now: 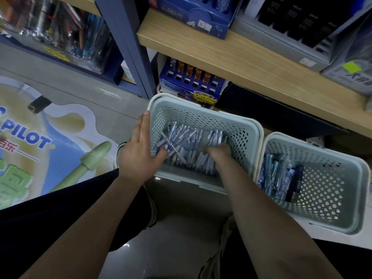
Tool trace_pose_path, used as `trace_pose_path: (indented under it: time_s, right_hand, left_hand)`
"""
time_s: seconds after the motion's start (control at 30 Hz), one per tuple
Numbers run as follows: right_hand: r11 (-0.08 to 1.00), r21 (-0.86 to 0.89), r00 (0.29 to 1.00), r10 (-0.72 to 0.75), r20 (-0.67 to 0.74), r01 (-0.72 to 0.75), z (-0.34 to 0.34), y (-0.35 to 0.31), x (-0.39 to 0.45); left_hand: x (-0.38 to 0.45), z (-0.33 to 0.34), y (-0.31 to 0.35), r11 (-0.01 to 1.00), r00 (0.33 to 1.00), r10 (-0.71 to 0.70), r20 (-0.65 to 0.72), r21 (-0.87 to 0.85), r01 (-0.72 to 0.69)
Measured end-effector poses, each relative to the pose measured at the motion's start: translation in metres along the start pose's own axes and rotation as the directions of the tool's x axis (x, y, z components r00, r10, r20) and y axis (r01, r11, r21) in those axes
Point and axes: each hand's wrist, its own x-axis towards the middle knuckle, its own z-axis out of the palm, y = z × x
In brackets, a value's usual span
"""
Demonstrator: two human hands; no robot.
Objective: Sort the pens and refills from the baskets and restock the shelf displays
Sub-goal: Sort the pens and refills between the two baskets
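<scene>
- Left hand, fingers straight, steadies the basket at its 9 o'clock rim.
- Right hand digs among pens; grip hidden. Gather aligned ones.

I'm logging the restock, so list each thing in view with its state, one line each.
Left basket: on the floor, holds a heap of wrapped pens.
Right basket: on the floor beside it, packets along its left side only.
Left hand: fingers straight over the left basket's rim, thumb inside on a pen.
Right hand: buried in the pens, grip hidden.
Blue display box: under the shelf, some slots filled, front ones empty.
</scene>
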Motion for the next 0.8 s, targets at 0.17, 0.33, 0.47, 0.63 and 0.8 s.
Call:
trace_pose_path:
  time_s: [0.17, 0.33, 0.47, 0.63, 0.8]
  right_hand:
    - [0.999, -0.017, 0.996, -0.032, -0.086, 0.03, -0.004, 0.004, -0.003]
    - [0.984, -0.096, 0.949, -0.17, -0.267, 0.15, 0.019, 0.006, -0.01]
    - [0.964, -0.07, 0.953, -0.264, -0.15, 0.257, 0.036, -0.003, -0.027]
    - [0.961, -0.194, 0.976, -0.172, 0.13, 0.195, 0.054, -0.029, -0.041]
    - [0.939, -0.257, 0.965, -0.183, 0.185, 0.227, 0.072, -0.036, -0.034]
  left_hand:
    - [0.0, 0.0, -0.001, 1.0, 1.0, -0.002, 0.004, 0.001, 0.002]
    - [0.0, 0.001, -0.002, 1.0, 1.0, -0.005, 0.0, -0.002, 0.005]
    - [0.0, 0.0, -0.002, 1.0, 1.0, -0.005, 0.006, -0.006, 0.005]
    - [0.0, 0.002, -0.003, 1.0, 1.0, -0.001, -0.006, -0.008, 0.001]
    - [0.0, 0.004, -0.004, 1.0, 1.0, -0.01, -0.012, -0.013, 0.01]
